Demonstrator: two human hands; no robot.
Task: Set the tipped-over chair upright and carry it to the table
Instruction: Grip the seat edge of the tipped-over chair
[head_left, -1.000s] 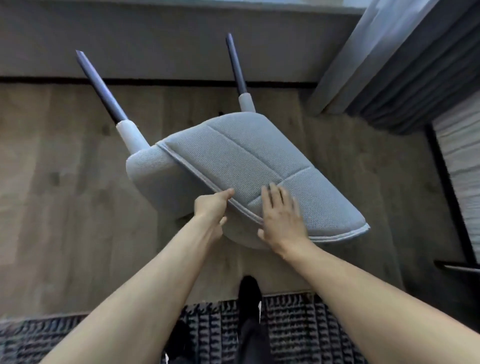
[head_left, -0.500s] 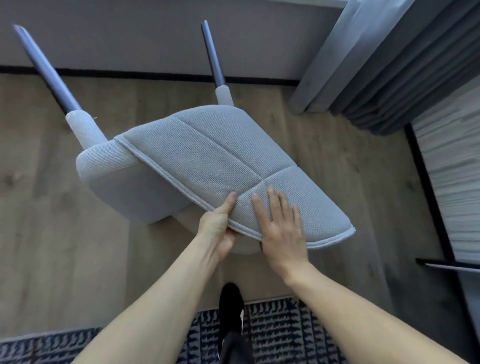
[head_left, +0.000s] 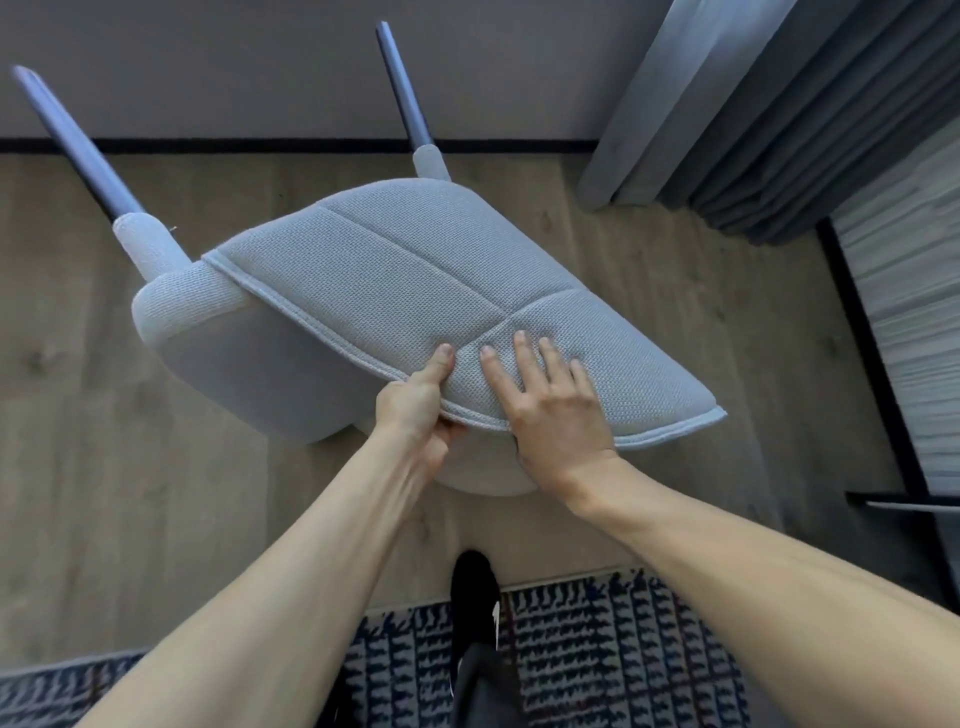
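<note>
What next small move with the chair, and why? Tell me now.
Probably tip the grey fabric-covered chair back toward you until its dark metal legs swing down: they point away toward the wall, while the left hand grips the padded edge and the right hand lies flat on it.

soft, dim daylight; wide-angle bending and blur at the right edge.

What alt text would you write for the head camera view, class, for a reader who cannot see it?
Two bare hands hold a tipped grey upholstered chair by its cushioned edge: the left hand grips the rim, the right hand lies flat on top. Two dark legs point toward the wall, above a wooden floor and patterned rug.
</note>
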